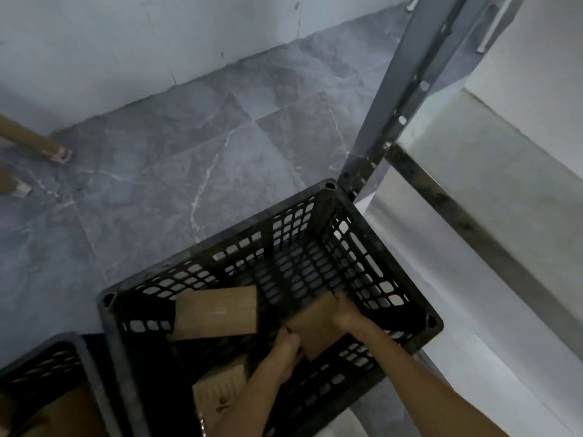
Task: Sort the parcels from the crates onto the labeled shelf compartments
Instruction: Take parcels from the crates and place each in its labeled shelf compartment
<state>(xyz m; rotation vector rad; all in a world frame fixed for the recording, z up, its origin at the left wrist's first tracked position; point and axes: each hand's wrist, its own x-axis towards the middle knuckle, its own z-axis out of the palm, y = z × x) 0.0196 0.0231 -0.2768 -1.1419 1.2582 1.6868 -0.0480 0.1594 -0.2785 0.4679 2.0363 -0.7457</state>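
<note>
A black lattice crate (pixel 391 272) stands on the floor below me. Inside it both my hands grip a small brown cardboard parcel (pixel 315 323): my left hand (pixel 285 357) holds its near left edge, my right hand (pixel 345 312) its far right edge. A longer brown parcel (pixel 217 312) lies flat in the crate to the left. Another parcel with a printed label (pixel 217 394) sits at the crate's near side, partly hidden under my left forearm. The metal shelf (pixel 473 171) rises on the right.
A second black crate (pixel 79 367) with brown parcels sits at the lower left. The shelf's slotted upright (pixel 407 99) stands right at the crate's far corner. Two brown furniture legs (pixel 34 141) rest on the grey marble floor at far left, by the white wall.
</note>
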